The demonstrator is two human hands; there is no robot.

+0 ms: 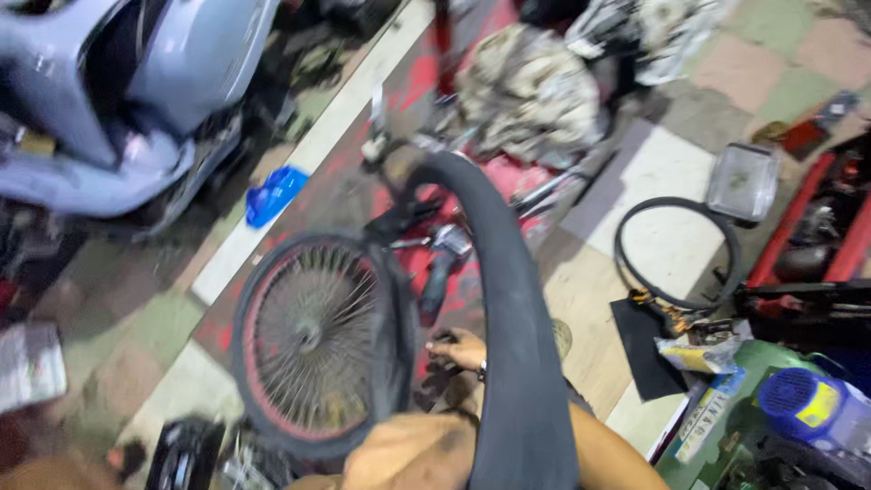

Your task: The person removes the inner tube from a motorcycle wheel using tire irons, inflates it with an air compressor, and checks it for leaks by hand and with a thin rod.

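Note:
A spoked wheel [308, 340] with a black tyre and a red rim lies on the floor in front of me. My right hand [458, 349], a band on its wrist, reaches in from the lower right and rests by the tyre's right edge. Its fingers curl around something dark, and the blur hides what it is. A thick black rubber tube [508, 299] arches from the floor ahead down over that forearm. My left hand is not in view. A tan knee [408, 454] shows at the bottom.
A grey-blue scooter body [118, 100] stands at the upper left, with a blue rag [272, 195] near it. A power tool [440, 263] lies beyond the wheel. To the right lie a thin black ring [676, 254], a clear tray [742, 181], red tool racks [807, 236] and a blue canister [812, 404].

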